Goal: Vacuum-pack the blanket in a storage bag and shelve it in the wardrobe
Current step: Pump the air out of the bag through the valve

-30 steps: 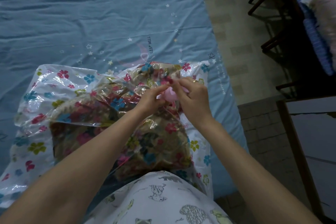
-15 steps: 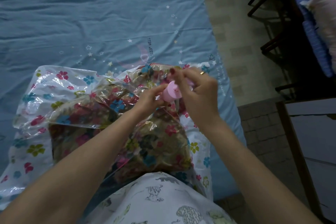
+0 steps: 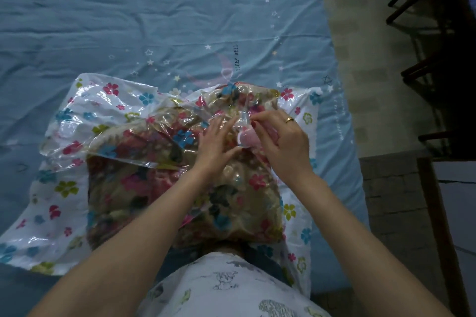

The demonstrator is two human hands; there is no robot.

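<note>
One clear plastic storage bag printed with pink, blue and green flowers (image 3: pixel 77 116), one folded beige floral blanket (image 3: pixel 144 188) inside it, one small pink round valve cap (image 3: pixel 248 137), two bare hands, one gold ring (image 3: pixel 289 119) on the right hand. Bag lies flat on the blue star-print bedsheet (image 3: pixel 128 20), near the bed's right edge, just in front of the person's white printed shirt (image 3: pixel 231 288). Bag's long axis runs roughly left-right across the view, slightly tilted, left end lower; the empty crinkled part spreads to the left, blanket bulk sits in the right half. Blanket's long axis runs near to far, from the person's body toward the far edge of the bag. Left hand (image 3: pixel 216 147) lies on the plastic over the blanket, fingers straight and spread, pressing down just left of the cap. Right hand (image 3: pixel 280 141) has fingers curled, fingertips pinching the pink cap and a ridge of clear film at the valve spot on top of the bag. Cap's flat face tilts toward the left hand. Grey tiled floor (image 3: pixel 360 33) right of the bed, dark wooden furniture (image 3: pixel 438 59) far right.
</note>
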